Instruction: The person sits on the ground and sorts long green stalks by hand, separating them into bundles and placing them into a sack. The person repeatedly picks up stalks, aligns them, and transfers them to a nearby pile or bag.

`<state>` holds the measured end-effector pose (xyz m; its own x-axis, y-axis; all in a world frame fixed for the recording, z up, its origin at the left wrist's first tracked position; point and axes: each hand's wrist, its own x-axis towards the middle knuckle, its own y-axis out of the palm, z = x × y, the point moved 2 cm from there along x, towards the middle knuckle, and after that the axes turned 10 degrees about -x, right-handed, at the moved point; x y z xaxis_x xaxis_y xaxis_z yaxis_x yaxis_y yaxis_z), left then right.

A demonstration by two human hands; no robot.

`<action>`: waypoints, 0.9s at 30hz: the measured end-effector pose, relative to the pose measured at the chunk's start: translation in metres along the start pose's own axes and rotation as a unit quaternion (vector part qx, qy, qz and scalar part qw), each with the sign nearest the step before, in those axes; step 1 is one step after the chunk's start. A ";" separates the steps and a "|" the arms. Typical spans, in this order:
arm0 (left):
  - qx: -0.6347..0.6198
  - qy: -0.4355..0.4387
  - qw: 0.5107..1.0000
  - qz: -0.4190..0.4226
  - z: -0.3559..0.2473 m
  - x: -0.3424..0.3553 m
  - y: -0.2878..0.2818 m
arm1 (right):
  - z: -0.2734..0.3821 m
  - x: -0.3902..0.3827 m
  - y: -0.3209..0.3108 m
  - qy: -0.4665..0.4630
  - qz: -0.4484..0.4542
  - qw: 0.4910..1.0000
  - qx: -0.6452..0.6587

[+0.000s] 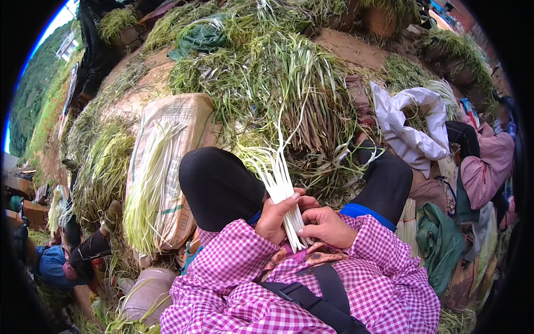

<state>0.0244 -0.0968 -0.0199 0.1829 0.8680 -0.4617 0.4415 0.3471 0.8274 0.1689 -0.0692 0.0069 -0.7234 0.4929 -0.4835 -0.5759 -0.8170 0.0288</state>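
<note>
Above my lap I have a small bunch of long, white-stemmed vegetable stalks (281,177), which look like scallions or blanched chives. My left hand (275,217) is closed round the middle of the bunch, thumb across the front. My right hand (331,227) is on the right of the lower white ends, its thumb and curled fingers pinching at them. The pale tops fan out away from me, and a thin stalk sticks up past the rest. Beyond my knees lies a large heap of unsorted stalks (311,83) with green leaves and brownish root ends.
To my left, pale cleaned stalks (150,186) lie on a stuffed beige sack (192,114). A white sack (409,125) sits at the right, near a green cloth bundle (436,245). A tan roll (147,295) lies lower left. Other people sit at both sides, one in a pink sleeve (484,172).
</note>
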 end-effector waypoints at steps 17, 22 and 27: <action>0.417 -0.148 0.886 0.139 -0.091 -0.093 0.135 | 0.178 -0.029 -0.026 -0.539 -0.164 0.520 -0.642; 0.245 0.146 0.953 0.107 -0.147 -0.079 0.128 | 0.200 -0.015 -0.079 -0.482 -0.154 0.726 -0.466; 0.481 0.302 0.798 0.201 -0.151 -0.039 0.161 | 0.219 0.009 -0.084 -0.263 0.019 0.940 -0.217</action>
<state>-0.0440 -0.0210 0.1793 0.1507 0.9544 0.2576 0.9770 -0.1835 0.1084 0.1270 0.0692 0.1913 -0.8941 0.4477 0.0142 -0.4195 -0.8258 -0.3768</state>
